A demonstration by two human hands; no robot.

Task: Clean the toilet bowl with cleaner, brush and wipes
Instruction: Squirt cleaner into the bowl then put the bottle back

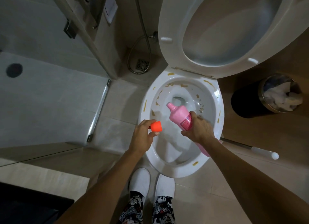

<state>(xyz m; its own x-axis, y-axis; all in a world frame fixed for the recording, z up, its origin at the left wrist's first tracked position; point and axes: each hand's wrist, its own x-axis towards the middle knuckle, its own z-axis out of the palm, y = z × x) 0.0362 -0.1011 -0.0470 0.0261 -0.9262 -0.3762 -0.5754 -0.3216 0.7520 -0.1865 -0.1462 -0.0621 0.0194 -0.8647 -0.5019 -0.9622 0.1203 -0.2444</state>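
The white toilet bowl (pixel 215 123) stands open below me, with yellow-brown smears on its rim and inner wall. Its seat and lid (pixel 170 31) are raised. My right hand (pixel 198 129) grips a pink cleaner bottle (pixel 179 116) over the bowl, tilted with its uncapped nozzle pointing toward the drain. My left hand (pixel 143 134) pinches the bottle's orange cap (pixel 156 126) just left of the rim. A brush handle (pixel 255 150), steel with a white end, lies on the floor to the right of the bowl; its head is hidden behind my right forearm.
A round black bin (pixel 247 105) with crumpled white paper stands right of the toilet. A spray hose (pixel 142 48) loops near a floor drain (pixel 142 64) behind the bowl. A glass shower partition (pixel 98 106) runs along the left. My white slippers (pixel 140 178) stand before the bowl.
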